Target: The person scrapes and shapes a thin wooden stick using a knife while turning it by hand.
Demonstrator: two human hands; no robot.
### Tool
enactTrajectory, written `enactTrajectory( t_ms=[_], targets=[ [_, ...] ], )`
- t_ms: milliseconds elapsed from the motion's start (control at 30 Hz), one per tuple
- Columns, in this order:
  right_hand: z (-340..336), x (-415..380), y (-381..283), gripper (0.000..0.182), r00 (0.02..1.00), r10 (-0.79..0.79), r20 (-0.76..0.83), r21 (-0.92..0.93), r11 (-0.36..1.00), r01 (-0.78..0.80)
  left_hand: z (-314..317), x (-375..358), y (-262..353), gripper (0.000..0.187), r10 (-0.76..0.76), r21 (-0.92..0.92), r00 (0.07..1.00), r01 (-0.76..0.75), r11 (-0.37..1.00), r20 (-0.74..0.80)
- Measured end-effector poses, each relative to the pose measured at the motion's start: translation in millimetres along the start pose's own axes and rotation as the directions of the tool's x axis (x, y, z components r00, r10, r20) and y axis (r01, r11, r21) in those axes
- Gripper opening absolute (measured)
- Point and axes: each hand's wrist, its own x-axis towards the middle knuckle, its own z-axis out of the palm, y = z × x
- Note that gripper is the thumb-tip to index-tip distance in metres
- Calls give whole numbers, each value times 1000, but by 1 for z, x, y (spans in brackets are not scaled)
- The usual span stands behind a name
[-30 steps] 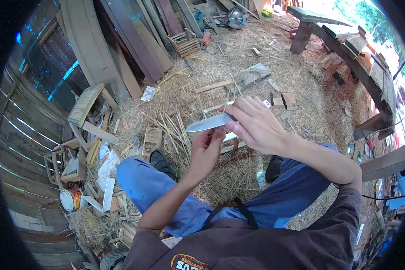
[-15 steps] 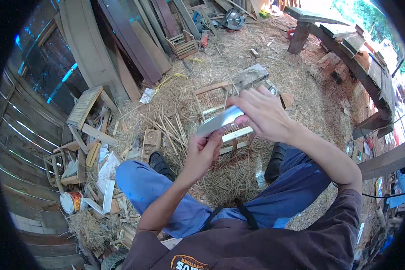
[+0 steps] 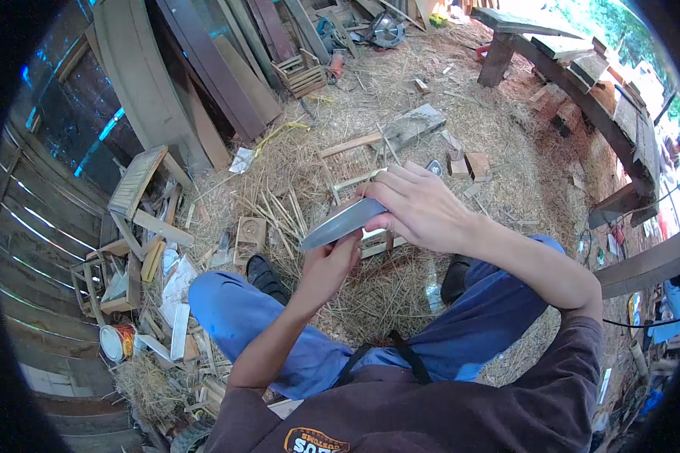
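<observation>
Littered with straw and offcuts across the floor [image 3: 506, 189]; lined with leaning boards [image 3: 147, 83] at upper left. Judged liable to a cut at the left hand [image 3: 326, 268], from any slip of the blade [image 3: 343, 221] toward fingers close beneath. Judged also at some risk of a drop toward the frame [image 3: 351, 144] or the jeans [image 3: 230, 302], from a loosened right-hand grip. Found clamped on the blade's right end with the right hand [image 3: 425, 210], thumb below, fingers above; unable to confirm the left hand's grip, partly hidden behind the blade. Located the blade in the air between both hands, tilted, slanting toward lower left. Noted as broad, grey, metallic, rounded at the left end; unable to verify sharpness
</observation>
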Motion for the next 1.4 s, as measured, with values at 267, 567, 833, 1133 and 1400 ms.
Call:
enactTrajectory(
  t_ms=[267, 567, 833, 1133, 1400],
  targets=[
    [-15, 5, -5, 36, 1000, -16, 17, -161, 987, 19, 2, -2, 16, 36, 120, 122, 990, -128, 984, 71],
    [-39, 5, 34, 35, 953, 194, -234, -187, 953, -239, 16, -12, 19, 29, 78, 95, 990, -90, 991, 121],
    [-16, 0, 3, 29, 995, 89, -50, -37, 995, -91, 11, 1, 4, 28, 8, 62, 1000, -9, 998, 21],
    [-35, -14, 36, 28, 963, 215, -161, -128, 963, -236, 12, -2, -1, 31, 47, 67, 983, -60, 996, 175],
    [-46, -16, 67, 30, 833, 390, -393, -94, 884, -459, 9, -1, -1, 29, 72, 42, 982, -81, 996, 177]
  ],
)
